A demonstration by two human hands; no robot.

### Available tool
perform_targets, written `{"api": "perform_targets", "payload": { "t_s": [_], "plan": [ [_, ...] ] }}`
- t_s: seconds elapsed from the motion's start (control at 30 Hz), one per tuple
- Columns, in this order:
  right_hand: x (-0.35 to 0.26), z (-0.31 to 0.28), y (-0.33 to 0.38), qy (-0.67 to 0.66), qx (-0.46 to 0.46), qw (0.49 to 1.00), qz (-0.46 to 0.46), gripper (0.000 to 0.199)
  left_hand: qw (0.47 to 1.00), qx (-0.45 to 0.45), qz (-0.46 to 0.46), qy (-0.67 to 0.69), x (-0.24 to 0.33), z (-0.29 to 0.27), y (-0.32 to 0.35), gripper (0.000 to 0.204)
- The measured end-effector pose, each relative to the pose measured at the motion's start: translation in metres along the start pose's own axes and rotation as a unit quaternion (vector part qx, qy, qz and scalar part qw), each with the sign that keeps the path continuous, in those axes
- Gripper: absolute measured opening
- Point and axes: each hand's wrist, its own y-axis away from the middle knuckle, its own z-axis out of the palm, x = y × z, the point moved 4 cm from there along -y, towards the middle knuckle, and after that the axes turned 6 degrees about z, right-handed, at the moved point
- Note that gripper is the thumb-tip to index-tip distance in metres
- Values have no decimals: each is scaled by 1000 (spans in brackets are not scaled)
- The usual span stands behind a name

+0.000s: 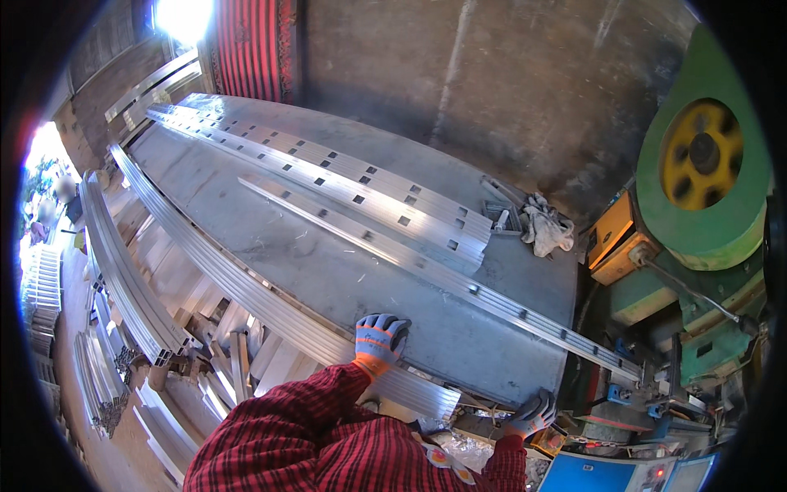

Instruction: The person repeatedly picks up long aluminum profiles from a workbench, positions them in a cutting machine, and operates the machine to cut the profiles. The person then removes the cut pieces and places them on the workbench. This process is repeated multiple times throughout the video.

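Observation:
My left hand (380, 343), in an orange and grey glove, rests at the near edge of the grey metal table (328, 266), beside a row of long aluminium profiles (246, 283). Its fingers look slightly bent, with nothing visible in them. At the table's near right corner lies my right hand (531, 416), gloved alike, fingers stretched over the edge and holding nothing visible. A long aluminium profile with holes (426, 266) runs across the table, apart from both hands, its right end at the tooling of the green machine (643, 373). Behind it lie several punched profiles (361, 189) side by side.
The green press with its large wheel (703, 152) and an orange box (619, 242) stands at right. A rag (548, 225) and a small tray (502, 217) sit at the table's far right. Stacked profiles (131, 279) fill the left side. A blue cabinet (586, 474) is near right.

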Motion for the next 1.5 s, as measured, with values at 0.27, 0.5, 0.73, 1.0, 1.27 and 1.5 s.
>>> {"api": "perform_targets", "payload": {
  "t_s": [0.27,0.5,0.73,1.0,1.27,1.5],
  "plan": [
    [-3,-3,1,38,8,999,-32,25,1000,20,0,-6,1,-2,0,44],
    [1,-3,-2,-23,-44,999,10,38,998,54,21,3,2,-3,-4,33],
    [12,5,1,-25,-71,997,28,49,997,56,23,-42,-7,10,-1,31],
    [14,6,4,-10,-36,999,16,40,995,64,53,-50,-2,10,-4,30],
    [11,2,3,-13,-35,999,24,42,995,54,44,-67,-2,10,-2,28],
    [12,6,5,-18,-37,999,32,44,995,77,58,-5,7,1,-5,26]
  ]
}}
